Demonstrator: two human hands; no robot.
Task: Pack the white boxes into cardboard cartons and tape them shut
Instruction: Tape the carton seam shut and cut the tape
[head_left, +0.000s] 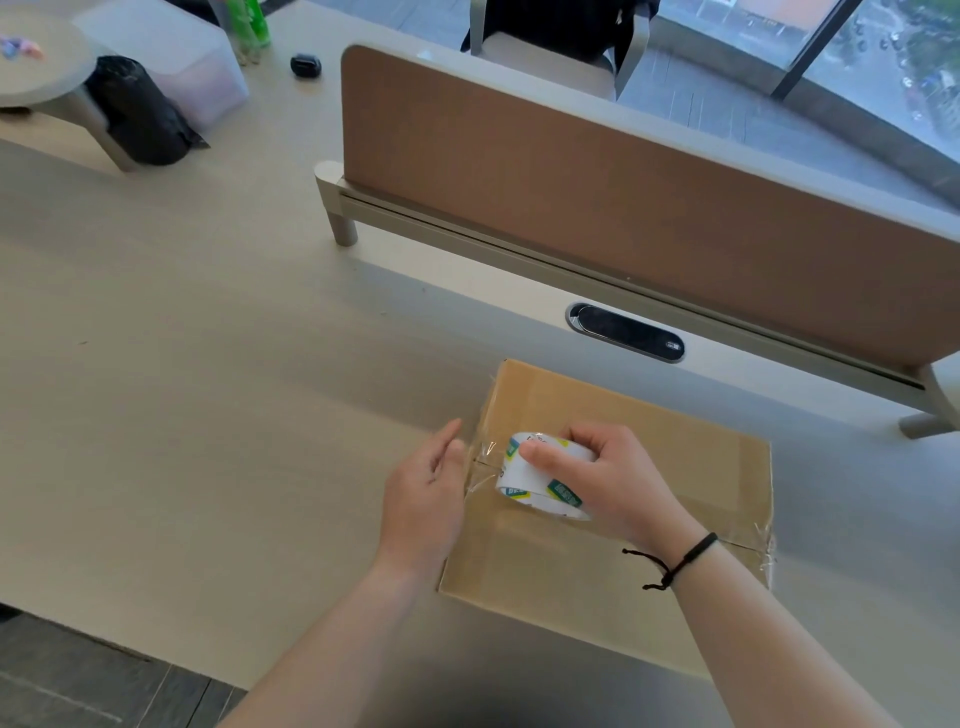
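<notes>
A closed cardboard carton (649, 467) lies flat on the pale desk (208, 389), its flaps down and clear tape running along the middle seam. My right hand (608, 478) grips a roll of clear tape (540, 480) with a white core and green and yellow labels, resting on the carton's left part. A strip of tape stretches from the roll to the carton's left edge. My left hand (428, 493) lies against that left edge with fingers straight, pressing the tape end there. No white boxes show.
A brown divider panel (649, 208) on pale legs stands behind the carton, with a black oval socket cover (626, 332) below it. Far left are a black bag (137, 111), a clear plastic bin (171, 57), green bottles (249, 21) and a small black object (305, 65).
</notes>
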